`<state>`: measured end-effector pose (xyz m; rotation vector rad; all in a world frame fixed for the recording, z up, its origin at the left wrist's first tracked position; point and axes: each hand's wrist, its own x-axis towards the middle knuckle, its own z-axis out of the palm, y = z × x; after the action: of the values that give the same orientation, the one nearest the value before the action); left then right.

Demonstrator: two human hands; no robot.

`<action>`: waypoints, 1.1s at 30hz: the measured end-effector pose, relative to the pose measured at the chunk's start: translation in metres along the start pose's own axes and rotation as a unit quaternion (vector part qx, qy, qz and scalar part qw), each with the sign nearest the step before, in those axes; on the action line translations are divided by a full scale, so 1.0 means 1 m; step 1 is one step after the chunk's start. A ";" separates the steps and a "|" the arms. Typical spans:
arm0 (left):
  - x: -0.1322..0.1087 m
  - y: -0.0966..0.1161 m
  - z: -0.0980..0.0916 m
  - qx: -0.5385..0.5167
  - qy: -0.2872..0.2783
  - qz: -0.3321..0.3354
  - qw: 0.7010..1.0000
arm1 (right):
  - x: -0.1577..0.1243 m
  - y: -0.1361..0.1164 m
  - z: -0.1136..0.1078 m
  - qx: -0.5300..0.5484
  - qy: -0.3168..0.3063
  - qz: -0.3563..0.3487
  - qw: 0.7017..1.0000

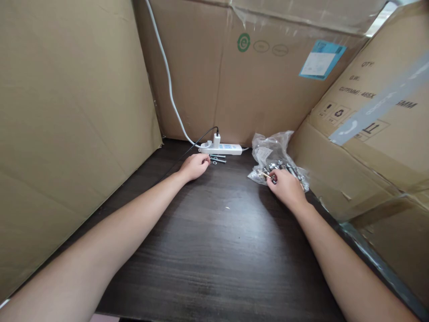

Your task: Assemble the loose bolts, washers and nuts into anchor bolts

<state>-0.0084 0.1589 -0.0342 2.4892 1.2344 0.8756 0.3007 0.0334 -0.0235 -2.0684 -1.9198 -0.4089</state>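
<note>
Several silver bolts [219, 160] lie on the dark table, with small ring-shaped washers [214, 163] beside them. My left hand [195, 167] rests at their left end, fingers curled together; whatever is between the fingertips is hidden. On the right, an open clear plastic bag [263, 150] holds several thicker metal bolts [291, 169]. My right hand [286, 184] reaches over the front of the bag, thumb and fingers closed around what looks like one of these bolts. A thin yellowish piece [266, 175] shows by the fingertips, too small to make out.
Behind the loose bolts is a white power strip [231, 149] with a plugged-in charger [216, 140] and black cable. A white cord [167, 76] climbs the back carton [194, 89]. Large cartons wall in the left [73, 112] and right [321, 152]. A tiny pale scrap [227, 207] lies mid-table.
</note>
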 end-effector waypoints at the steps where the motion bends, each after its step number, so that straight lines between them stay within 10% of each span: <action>1: 0.000 0.000 0.000 0.000 0.000 0.000 1.000 | 0.000 0.001 0.000 0.011 -0.002 -0.001 1.000; 23: 0.000 -0.001 0.001 0.005 -0.013 0.001 1.000 | -0.002 -0.013 -0.010 -0.060 -0.082 0.016 0.995; 33: 0.000 0.000 0.000 0.003 -0.012 0.001 1.000 | 0.000 -0.002 0.000 -0.020 0.045 -0.019 0.999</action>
<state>-0.0084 0.1587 -0.0341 2.4993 1.2293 0.8413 0.2986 0.0334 -0.0235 -2.0050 -1.9158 -0.5421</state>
